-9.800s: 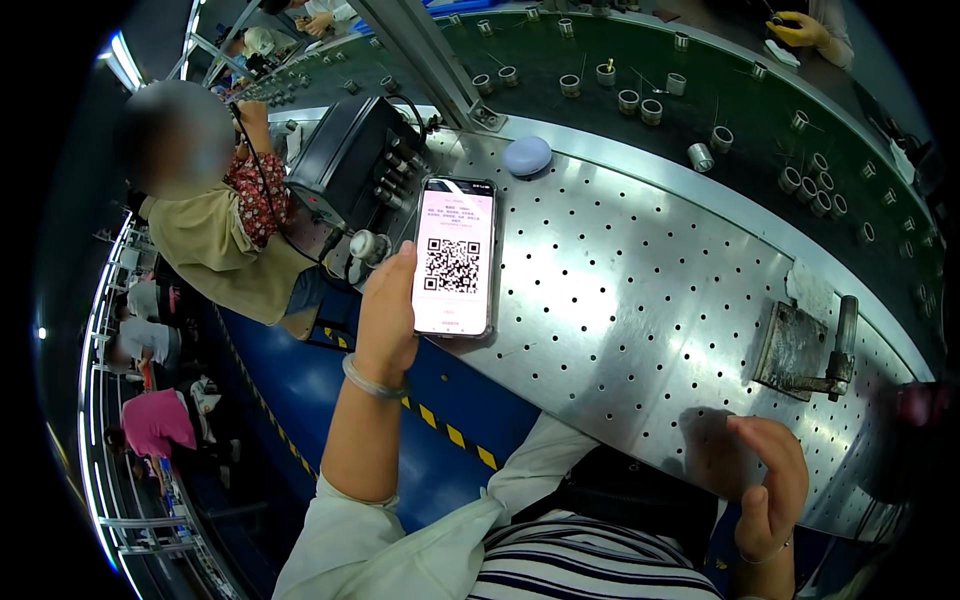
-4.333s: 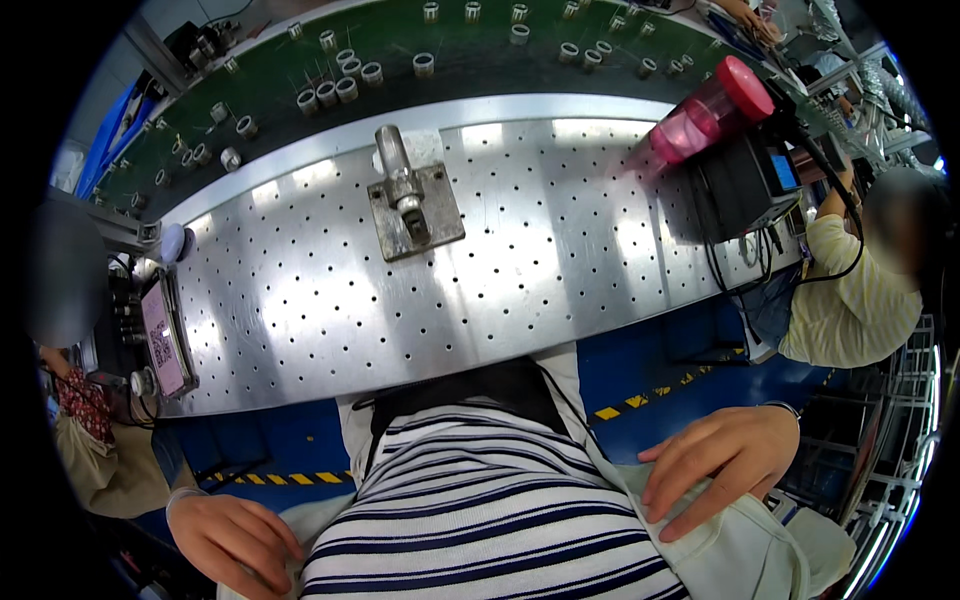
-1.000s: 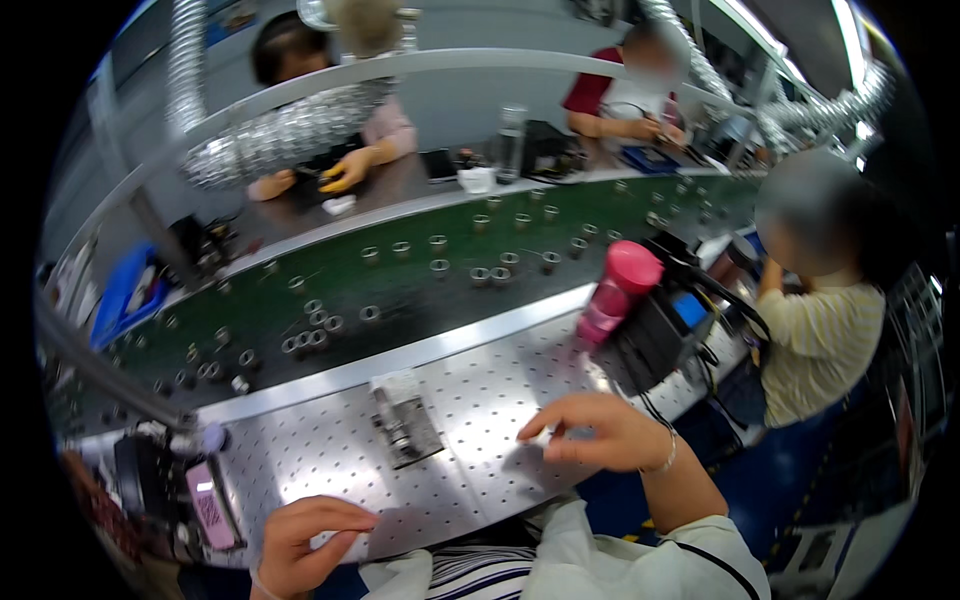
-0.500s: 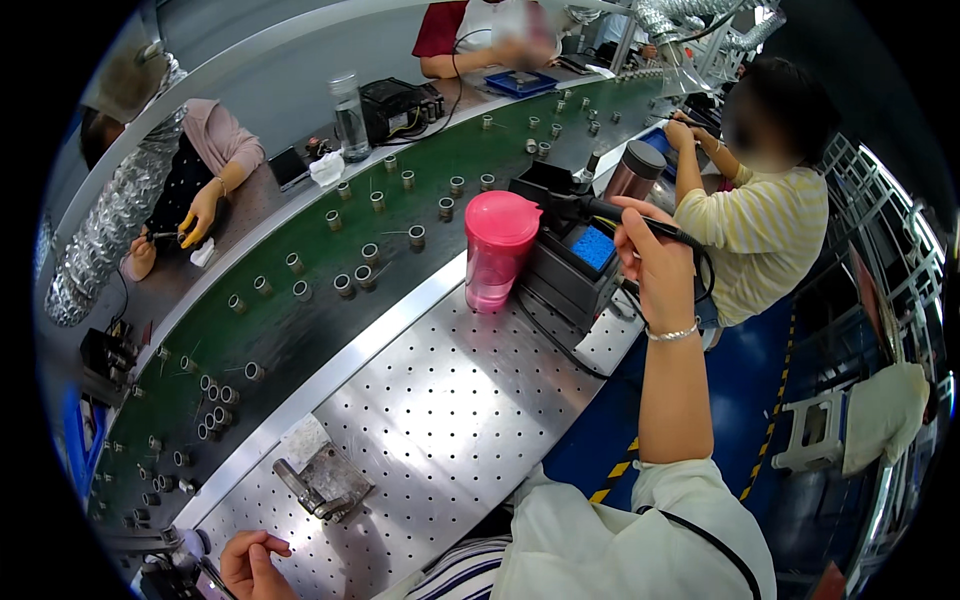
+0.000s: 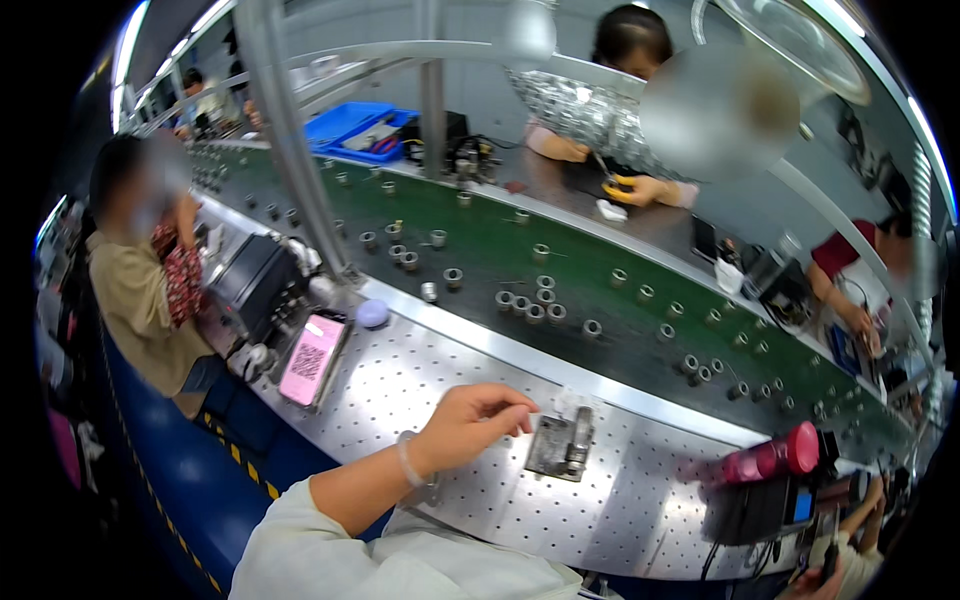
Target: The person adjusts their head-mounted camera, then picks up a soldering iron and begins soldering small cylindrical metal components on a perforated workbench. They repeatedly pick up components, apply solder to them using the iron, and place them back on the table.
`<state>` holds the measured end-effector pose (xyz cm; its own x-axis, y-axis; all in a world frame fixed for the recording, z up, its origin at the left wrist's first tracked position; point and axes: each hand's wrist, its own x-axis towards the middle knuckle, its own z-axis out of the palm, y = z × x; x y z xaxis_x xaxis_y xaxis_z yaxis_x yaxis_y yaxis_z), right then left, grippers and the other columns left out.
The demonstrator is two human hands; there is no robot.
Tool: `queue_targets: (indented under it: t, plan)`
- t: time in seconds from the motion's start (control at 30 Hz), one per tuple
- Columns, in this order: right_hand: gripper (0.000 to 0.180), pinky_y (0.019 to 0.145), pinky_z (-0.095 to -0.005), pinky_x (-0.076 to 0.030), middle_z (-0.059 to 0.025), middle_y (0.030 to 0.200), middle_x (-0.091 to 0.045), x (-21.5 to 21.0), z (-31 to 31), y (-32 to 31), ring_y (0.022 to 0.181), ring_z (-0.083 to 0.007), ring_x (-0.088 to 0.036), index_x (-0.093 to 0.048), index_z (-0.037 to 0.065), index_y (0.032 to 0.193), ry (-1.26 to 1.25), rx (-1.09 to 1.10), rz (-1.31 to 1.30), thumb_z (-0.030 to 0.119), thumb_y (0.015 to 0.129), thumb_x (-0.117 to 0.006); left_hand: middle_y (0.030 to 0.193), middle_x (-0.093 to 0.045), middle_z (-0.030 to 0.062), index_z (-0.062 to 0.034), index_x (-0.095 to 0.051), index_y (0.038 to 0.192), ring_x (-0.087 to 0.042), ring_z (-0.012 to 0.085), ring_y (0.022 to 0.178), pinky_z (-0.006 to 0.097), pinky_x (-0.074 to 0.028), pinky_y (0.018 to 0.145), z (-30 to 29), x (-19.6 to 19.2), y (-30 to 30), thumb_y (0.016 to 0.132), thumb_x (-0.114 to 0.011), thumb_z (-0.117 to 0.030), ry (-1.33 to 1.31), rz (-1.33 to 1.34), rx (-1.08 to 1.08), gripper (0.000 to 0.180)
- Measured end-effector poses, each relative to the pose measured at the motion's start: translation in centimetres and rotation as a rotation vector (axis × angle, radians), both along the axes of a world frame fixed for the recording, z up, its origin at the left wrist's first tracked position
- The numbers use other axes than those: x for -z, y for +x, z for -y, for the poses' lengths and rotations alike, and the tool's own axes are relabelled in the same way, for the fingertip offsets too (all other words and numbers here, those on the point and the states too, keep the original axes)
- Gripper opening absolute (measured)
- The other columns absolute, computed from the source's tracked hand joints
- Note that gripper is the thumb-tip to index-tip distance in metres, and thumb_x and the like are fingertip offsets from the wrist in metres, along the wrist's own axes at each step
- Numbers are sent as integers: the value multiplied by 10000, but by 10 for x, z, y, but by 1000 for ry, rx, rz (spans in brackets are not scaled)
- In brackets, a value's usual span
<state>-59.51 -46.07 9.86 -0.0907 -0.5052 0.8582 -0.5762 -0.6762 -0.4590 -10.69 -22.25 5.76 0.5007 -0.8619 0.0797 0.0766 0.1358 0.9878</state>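
One hand [image 5: 465, 428] beside metal fixture [image 5: 562, 444]; fingertip contents unclear.

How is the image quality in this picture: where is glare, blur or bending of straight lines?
Head view: bright glare on the perforated metal table left of the left hand; the green conveyor belt and table edges bend strongly toward the rim; corners are black; the phone screen looks washed out; the right hand at the lower right edge is dim and hard to make out.

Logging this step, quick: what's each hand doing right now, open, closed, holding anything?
Left hand: over the metal table, fingers pinched beside the small fixture; cannot tell if it holds anything.
Right hand: not in view.
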Motion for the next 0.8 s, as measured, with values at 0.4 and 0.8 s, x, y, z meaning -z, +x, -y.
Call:
queue_targets:
  t: [0.4, 0.8]
  plan:
    - [464, 585, -247, -457, -65, 858, -628, 9, -72, 220, 645, -104, -554, -548, -28, 1148, 673, -817, 276, 374, 997, -371, 784, -639, 69, -53, -670, 904, -602, 212, 647, 286, -479, 605, -49, 20, 54, 825, -625, -117, 246, 1072, -222, 111]
    - [394, 582, -259, -482, -100, 744, -639, -7, 76, 338, 652, -183, -597, -607, -21, 1007, 1180, -1174, 1030, 356, 929, -523, 831, -665, 66, -61, -683, 925, -625, 225, 713, 318, -482, 609, 32, -74, -46, 750, -695, -38, -331, 819, 462, 177]
